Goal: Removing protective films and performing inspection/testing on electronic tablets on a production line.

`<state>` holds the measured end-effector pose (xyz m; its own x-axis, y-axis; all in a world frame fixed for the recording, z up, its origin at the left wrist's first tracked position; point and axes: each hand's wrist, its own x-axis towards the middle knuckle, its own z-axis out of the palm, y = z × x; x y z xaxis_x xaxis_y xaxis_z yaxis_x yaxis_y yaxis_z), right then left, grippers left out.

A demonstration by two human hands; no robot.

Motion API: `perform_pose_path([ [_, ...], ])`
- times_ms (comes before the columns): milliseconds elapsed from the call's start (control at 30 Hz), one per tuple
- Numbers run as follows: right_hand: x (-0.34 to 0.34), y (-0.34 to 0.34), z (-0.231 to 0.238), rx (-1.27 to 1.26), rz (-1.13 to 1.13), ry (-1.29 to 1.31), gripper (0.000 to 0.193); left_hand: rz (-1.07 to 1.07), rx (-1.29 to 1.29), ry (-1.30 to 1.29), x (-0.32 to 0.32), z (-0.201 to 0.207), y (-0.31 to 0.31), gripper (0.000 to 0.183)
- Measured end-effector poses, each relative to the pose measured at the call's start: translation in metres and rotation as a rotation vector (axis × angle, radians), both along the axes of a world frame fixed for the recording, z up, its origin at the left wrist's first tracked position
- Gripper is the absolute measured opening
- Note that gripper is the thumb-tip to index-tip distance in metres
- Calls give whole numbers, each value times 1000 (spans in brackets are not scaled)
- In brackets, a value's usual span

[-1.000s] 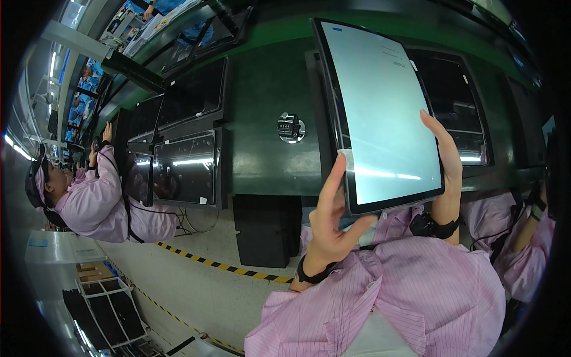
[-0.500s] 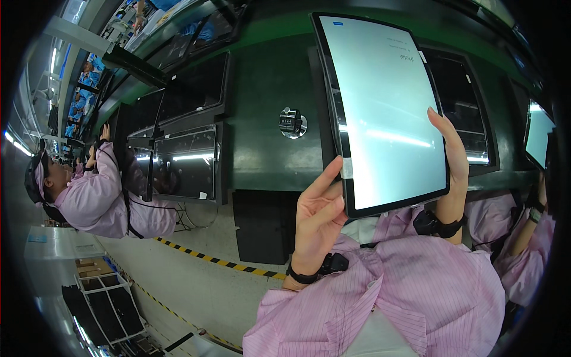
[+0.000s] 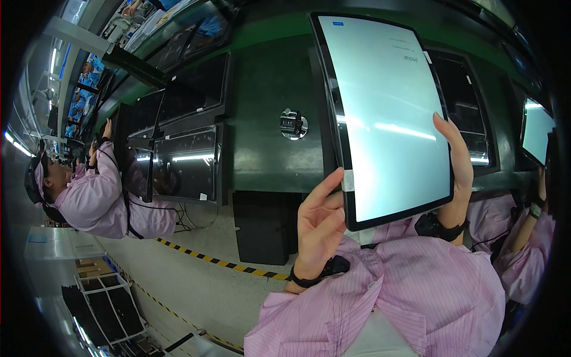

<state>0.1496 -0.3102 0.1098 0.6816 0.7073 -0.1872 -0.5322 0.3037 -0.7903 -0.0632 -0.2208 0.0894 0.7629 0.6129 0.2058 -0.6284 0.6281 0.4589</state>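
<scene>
Between my hands is a large tablet [image 3: 392, 143] with a black frame and a lit, pale screen, tilted up above the bench. My left hand [image 3: 320, 220] grips its lower left edge, forefinger against the frame beside a small pale tab. On the right edge, my right hand [image 3: 457, 154] is wrapped round, thumb over the rim and the other fingers behind, mostly hidden. Left of the tablet, a chrome hand tally counter [image 3: 293, 124] lies on the green bench [image 3: 262, 77], touched by neither hand.
Black trays with dark panels [image 3: 184, 160] lie on the left of the bench, and another dark panel [image 3: 458, 107] is behind the tablet. A person in pink [image 3: 89, 190] works at the left, another at the right. A black box [image 3: 262, 229] stands below the bench edge.
The tablet has come slightly lower and nearer to me, its lower end shifting a little right. Both hands have moved along with it, keeping their hold.
</scene>
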Motion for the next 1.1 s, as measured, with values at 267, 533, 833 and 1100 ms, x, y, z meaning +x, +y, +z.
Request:
perform_pose_path([
  [267,-8,-13,19,9,-46,-94,29,-373,12,57,-20,-21,16,52],
  [533,-13,-14,25,-15,-66,-154,25,-431,-78,57,-24,-22,15,44],
  [833,-19,-13,22,-92,-117,-145,34,-396,-47,61,-26,-17,11,43],
  [1100,-16,-13,19,-47,-56,-132,30,-290,35,145,-31,-28,10,41],
])
